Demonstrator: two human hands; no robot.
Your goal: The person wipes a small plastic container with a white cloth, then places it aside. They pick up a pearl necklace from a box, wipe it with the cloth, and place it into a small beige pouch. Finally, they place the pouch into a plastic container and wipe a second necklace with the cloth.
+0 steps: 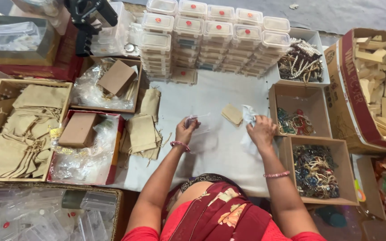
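Note:
My left hand [186,130] grips a small clear plastic box [197,121] just above the white cloth-covered work surface [211,93]. My right hand [261,130] is closed on a crumpled white piece of cloth or tissue [249,114]. A small flat burlap pouch [232,114] lies on the surface between the two hands, slightly farther away. Both wrists wear pink bangles.
Stacks of clear lidded boxes [211,38] stand at the back. Cardboard trays of beaded jewellery [314,171] sit at the right, a carton of wooden blocks [383,76] beyond them. Burlap pouches [143,133] and a tray of them [23,129] lie left, and empty clear boxes [45,214] lower left.

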